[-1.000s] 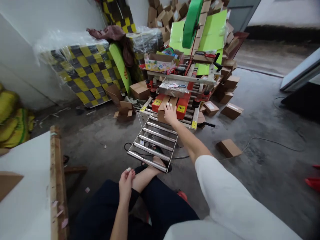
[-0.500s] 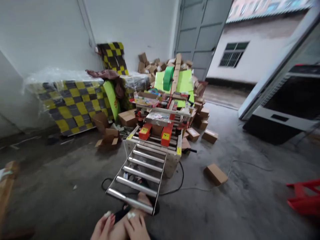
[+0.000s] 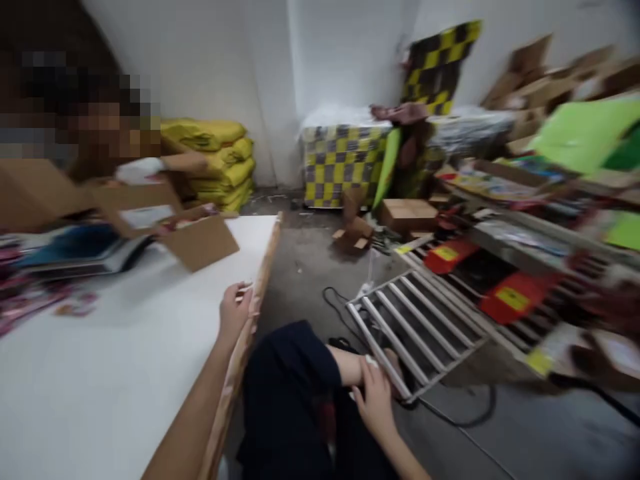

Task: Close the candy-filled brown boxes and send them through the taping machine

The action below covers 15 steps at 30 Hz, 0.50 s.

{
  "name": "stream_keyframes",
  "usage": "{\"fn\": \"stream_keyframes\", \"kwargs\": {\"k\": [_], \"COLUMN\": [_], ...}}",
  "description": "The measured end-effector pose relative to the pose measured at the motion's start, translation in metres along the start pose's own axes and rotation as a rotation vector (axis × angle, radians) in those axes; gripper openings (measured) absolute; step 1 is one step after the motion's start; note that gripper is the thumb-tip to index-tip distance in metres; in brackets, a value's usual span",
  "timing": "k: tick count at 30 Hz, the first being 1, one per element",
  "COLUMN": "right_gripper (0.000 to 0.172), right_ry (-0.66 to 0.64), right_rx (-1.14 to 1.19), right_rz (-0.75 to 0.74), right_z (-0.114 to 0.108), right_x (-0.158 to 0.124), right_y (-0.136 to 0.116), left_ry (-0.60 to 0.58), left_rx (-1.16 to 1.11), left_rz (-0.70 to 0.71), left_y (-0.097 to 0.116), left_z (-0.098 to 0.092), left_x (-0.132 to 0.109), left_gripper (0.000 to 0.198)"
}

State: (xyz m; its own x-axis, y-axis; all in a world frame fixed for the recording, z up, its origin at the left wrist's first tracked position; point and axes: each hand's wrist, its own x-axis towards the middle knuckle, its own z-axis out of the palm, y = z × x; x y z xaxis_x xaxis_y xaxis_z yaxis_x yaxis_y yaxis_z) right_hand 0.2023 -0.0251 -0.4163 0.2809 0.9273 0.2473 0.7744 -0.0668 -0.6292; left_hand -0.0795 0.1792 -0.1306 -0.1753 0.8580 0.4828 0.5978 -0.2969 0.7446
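My left hand (image 3: pixel 235 312) is at the wooden edge of a white-topped table (image 3: pixel 145 380), its fingers curled in. Something white shows at its fingertips, too blurred to make out as a wrap or a held item. My right hand (image 3: pixel 376 399) lies on my bare lower leg (image 3: pixel 346 365), fingers stretched out, with a white covering on one fingertip. Close beyond it is the end of a roller conveyor (image 3: pixel 415 327). On the table stand an open cardboard box (image 3: pixel 203 241) and a dark blue flat item (image 3: pixel 75 247).
Across the table, a person's gloved hand (image 3: pixel 140 171) is at the boxes. A box-sealing machine (image 3: pixel 510 293) stands on the right, with cables (image 3: pixel 465 423) on the floor. Yellow sacks (image 3: pixel 225 160) and a wrapped checkered stack (image 3: pixel 340 163) are along the wall.
My view has swung left, bringing the table and another person into sight. My left hand has moved from my leg to the table's edge; the right stays on the leg.
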Motion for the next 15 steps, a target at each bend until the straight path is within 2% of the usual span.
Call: {"fn": "stream_keyframes", "kwargs": {"k": [3, 5, 7, 11, 13, 15], "right_gripper": [0.06, 0.06, 0.061, 0.061, 0.06, 0.06], "right_ry": [0.062, 0.074, 0.084, 0.101, 0.09, 0.066], "right_rx": [-0.014, -0.041, -0.064, -0.098, -0.101, -0.09], "right_rz": [-0.102, -0.12, -0.125, -0.12, -0.112, -0.093], "right_z": [0.014, 0.017, 0.015, 0.015, 0.017, 0.02], "right_x": [-0.005, -0.01, -0.013, -0.012, -0.011, -0.01], "right_y": [0.011, 0.013, 0.012, 0.011, 0.012, 0.013], "left_ry": [0.231, 0.288, 0.259, 0.124, 0.08, 0.078], "left_rx": [0.164, 0.261, 0.345, 0.525, 0.614, 0.678], "left_rz": [0.077, 0.134, 0.193, 0.269, 0.233, 0.13], "left_y": [-0.012, -0.013, -0.011, -0.008, -0.007, -0.004], "left_z": [-0.041, -0.059, -0.067, -0.069, -0.074, -0.083], "left_x": [0.034, 0.061, 0.095, 0.167, 0.195, 0.209], "left_gripper": [0.037, 0.039, 0.044, 0.063, 0.067, 0.053]}}
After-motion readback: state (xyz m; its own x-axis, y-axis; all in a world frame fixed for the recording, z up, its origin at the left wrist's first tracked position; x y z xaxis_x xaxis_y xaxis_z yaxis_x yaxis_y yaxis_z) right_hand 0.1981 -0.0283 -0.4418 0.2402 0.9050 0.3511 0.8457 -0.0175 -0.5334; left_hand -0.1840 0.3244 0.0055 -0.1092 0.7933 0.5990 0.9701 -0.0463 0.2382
